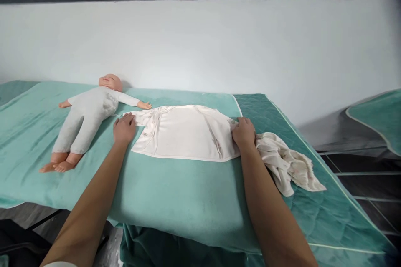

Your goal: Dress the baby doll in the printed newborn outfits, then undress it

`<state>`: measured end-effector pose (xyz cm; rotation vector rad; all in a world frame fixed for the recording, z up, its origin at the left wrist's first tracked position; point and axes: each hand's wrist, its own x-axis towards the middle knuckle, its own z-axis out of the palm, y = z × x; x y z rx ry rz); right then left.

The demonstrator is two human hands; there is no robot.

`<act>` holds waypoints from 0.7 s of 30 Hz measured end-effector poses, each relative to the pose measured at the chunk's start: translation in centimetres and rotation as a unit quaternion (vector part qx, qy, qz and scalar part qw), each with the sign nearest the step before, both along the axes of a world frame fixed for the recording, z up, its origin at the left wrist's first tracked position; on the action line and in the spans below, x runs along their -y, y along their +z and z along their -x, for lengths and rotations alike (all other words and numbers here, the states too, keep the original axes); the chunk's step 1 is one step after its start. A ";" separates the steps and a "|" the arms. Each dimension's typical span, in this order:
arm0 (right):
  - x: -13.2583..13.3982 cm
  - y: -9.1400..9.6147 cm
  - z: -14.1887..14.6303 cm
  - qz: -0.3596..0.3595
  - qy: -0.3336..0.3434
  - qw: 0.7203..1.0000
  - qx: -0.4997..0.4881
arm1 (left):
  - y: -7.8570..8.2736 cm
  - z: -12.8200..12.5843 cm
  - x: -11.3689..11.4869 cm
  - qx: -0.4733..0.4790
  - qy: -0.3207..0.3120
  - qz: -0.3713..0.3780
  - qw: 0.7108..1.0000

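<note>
1. Position. We find the white baby garment [184, 133] spread flat on the teal blanket [175, 208], in the far half of the surface, between the two hands.

2. Orientation. Its long axis runs left to right, parallel to the wall [219, 50] behind it. The straight bound edge faces us. One sleeve extends left and ends near the outstretched hand of the doll [89, 112].

3. Left hand [124, 128]. It rests palm-down at the sleeve end. The fingers [130, 119] lie close together and slightly bent on the fabric, and we see nothing gripped.

4. Right hand [243, 133]. It sits on the garment's right end. The fingers [239, 124] curl down onto the fabric, and we cannot tell whether they pinch it.

5. Edges. The blanket's right border lies just behind the right hand, where the quilted cover [316, 217] begins. A crumpled cloth [288, 162] lies on that cover, touching or just beside the right wrist.

6. Open room. Bare blanket extends from the bound edge to the near drop-off. The doll lies on its back to the left, head toward the wall, with a narrow strip of blanket between it and the garment.
</note>
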<state>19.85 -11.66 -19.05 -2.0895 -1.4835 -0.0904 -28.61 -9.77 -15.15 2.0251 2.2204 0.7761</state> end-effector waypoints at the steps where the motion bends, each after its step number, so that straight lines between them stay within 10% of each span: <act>1: 0.2 0.2 0.2 -0.006 -0.001 1.000 0.004 | -0.1 0.1 0.0 -0.001 0.000 -0.002 1.000; 12: 4.2 4.2 8.3 -0.196 0.176 0.963 -0.057 | 0.0 -0.1 0.8 0.061 0.014 -0.071 0.996; 17: 4.1 5.8 16.5 -0.124 0.325 0.923 -0.163 | 1.8 0.6 3.7 0.063 -0.034 -0.142 0.987; 21: -0.6 7.6 25.7 0.001 0.407 0.860 -0.307 | 5.0 5.8 4.9 0.018 -0.022 -0.191 0.981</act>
